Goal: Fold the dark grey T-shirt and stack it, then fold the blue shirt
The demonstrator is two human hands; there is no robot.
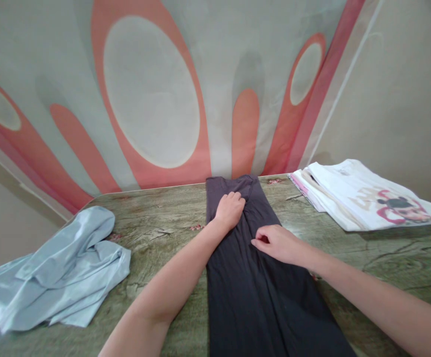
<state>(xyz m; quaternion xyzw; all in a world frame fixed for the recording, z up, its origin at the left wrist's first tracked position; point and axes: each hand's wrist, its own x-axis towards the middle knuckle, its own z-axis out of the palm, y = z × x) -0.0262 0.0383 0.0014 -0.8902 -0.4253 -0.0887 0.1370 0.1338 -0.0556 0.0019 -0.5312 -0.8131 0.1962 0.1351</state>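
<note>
A long dark garment [248, 292], folded lengthwise into a narrow strip, lies down the middle of the table. Its far end reaches the back edge, and lengthwise creases run through the cloth. My left hand [231, 210] rests on the upper part with its fingers curled closed on the fabric, where the cloth bunches into ridges. Just to the right and nearer to me, my right hand [279, 244] is over the garment's right side. Its fingers are curled in, thumb close to the forefinger, and no cloth shows between them.
A crumpled light blue garment [63, 272] lies at the left on the wood-patterned table [152, 238]. At the right back is a stack of folded clothes [364, 196], topped by a white printed shirt. A grey and coral patterned backdrop [215, 99] stands directly behind the table.
</note>
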